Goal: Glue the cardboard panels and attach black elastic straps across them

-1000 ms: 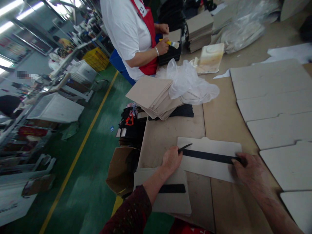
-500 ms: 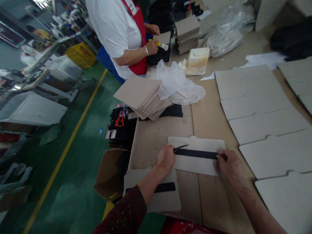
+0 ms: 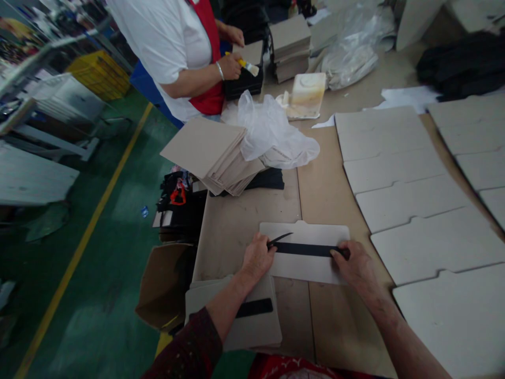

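A black strip [image 3: 303, 249] lies lengthwise across a pale grey board [image 3: 311, 271] with a small tab on its far edge. My left hand [image 3: 257, 256] is closed at the strip's left end. From that hand juts a thin, dark, pointed piece [image 3: 282, 237]; its kind is unclear. At the right end, my right hand [image 3: 355, 263] pinches the strip between thumb and fingers, and a dark bit of it shows above the fingertips. Under my left forearm rests a stack of boards [image 3: 252, 331], the top one bearing a short black strip [image 3: 254, 307].
Overlapping boards [image 3: 426, 237] cover the table's right side. Ahead stand a cardboard stack [image 3: 205, 145] and a plastic bag [image 3: 272, 129]. Across the table, a co-worker's hand [image 3: 230, 67] holds a brush [image 3: 249, 67] near a stained tray [image 3: 307, 95]. An open carton [image 3: 163, 284] stands left.
The whole view has shifted, so the table and both hands appear further left. Both hands keep their hold at the strip's ends, with little change relative to the board.
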Demonstrator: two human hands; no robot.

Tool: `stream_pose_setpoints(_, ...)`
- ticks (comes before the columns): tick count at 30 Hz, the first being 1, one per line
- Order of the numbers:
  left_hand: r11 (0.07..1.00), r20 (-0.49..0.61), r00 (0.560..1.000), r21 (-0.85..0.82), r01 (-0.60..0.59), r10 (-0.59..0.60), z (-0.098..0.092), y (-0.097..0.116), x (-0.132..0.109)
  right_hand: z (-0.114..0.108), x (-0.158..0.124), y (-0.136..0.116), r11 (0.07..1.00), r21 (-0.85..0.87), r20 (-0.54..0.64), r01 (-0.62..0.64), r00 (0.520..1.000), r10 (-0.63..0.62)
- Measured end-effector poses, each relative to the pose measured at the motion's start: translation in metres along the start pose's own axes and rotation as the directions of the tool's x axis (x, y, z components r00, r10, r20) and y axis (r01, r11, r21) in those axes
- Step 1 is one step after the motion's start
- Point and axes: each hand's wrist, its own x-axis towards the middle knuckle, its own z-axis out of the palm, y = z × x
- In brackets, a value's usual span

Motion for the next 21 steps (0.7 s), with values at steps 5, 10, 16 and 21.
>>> stream_pose_setpoints(5,1.0,-0.018,1.0,-0.023,-0.019,0.019,0.002,0.0,0.001,0.005,0.0,-0.004,0.996,-0.093,0.011,-0.006,1.0,0.007)
stream_pose_setpoints(10,0.997,-0.056,0.998,-0.064,0.036,-0.039,-0.004,-0.001,-0.002,-0.003,0.004,-0.01,0.994,-0.107,0.014,0.016,1.0,-0.015)
stream_pose_setpoints(16,0.968,-0.15,0.963,-0.15,0.202,-0.224,-0.009,-0.009,-0.017,-0.004,-0.004,0.003,0.978,-0.207,-0.133,-0.037,0.991,0.01)
stream_pose_setpoints(21,0.934,-0.108,0.944,-0.216,0.285,-0.313,-0.011,-0.007,-0.013,0.003,0.001,0.009,0.984,-0.089,-0.088,-0.152,0.986,0.145)
